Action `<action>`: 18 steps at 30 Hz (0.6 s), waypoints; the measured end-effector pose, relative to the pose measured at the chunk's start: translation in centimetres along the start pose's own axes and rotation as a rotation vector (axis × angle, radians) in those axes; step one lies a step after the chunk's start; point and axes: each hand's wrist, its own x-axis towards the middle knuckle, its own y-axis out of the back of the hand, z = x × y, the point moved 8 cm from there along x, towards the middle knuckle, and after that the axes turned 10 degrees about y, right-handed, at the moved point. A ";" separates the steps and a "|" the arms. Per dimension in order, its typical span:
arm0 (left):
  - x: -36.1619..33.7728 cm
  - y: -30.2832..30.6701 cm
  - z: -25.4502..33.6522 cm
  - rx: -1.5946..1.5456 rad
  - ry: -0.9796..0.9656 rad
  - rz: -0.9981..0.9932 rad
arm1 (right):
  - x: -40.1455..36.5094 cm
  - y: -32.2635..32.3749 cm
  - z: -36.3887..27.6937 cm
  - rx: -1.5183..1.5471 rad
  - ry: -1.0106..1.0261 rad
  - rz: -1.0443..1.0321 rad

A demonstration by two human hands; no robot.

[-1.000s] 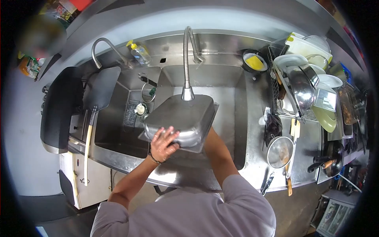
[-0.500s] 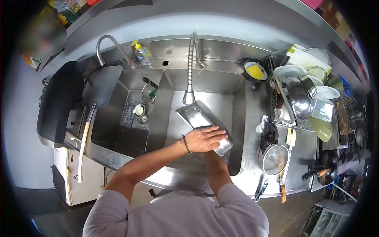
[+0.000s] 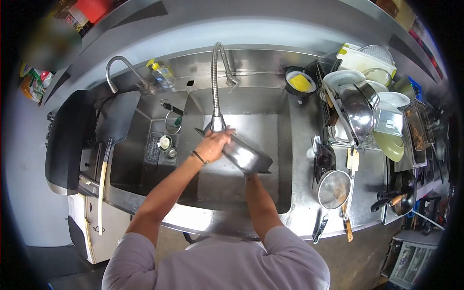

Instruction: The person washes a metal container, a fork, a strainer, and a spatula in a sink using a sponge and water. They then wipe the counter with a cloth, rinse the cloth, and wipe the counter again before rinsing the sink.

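Note:
A rectangular metal pan (image 3: 245, 153) is tilted over the right sink basin (image 3: 285, 128), its long side slanting down to the right. My left hand (image 3: 215, 145) is closed over its upper left end, close under the faucet spray head (image 3: 218, 123); the fingers are slightly blurred. My right hand (image 3: 249, 177) is at the pan's lower right end, with its fingers hidden beneath the metal. Whether water is running from the spray head is hard to make out.
The left basin (image 3: 133, 169) holds a grater (image 3: 153, 147) and small items. Along the right counter lie a strainer (image 3: 334, 189), a spatula (image 3: 353, 159) and a knife (image 3: 320, 228). A loaded dish rack (image 3: 325, 108) stands behind them, near a bowl with a yellow sponge (image 3: 299, 83).
The pan has turned and now slants differently under the spray head. My left hand has moved from its lower part to the upper left end. My right hand has shifted slightly left and up.

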 end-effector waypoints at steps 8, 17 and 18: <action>-4.9 -0.3 -5.4 -0.102 0.256 0.163 | -0.4 -2.7 -2.6 -0.313 -0.005 0.244; -11.7 -6.4 -16.3 -1.054 0.967 0.348 | -2.1 -18.9 -11.3 -1.655 0.333 -0.113; -12.0 -6.3 -15.3 -1.217 1.000 0.270 | -3.1 -21.5 -11.6 -1.945 0.412 -0.209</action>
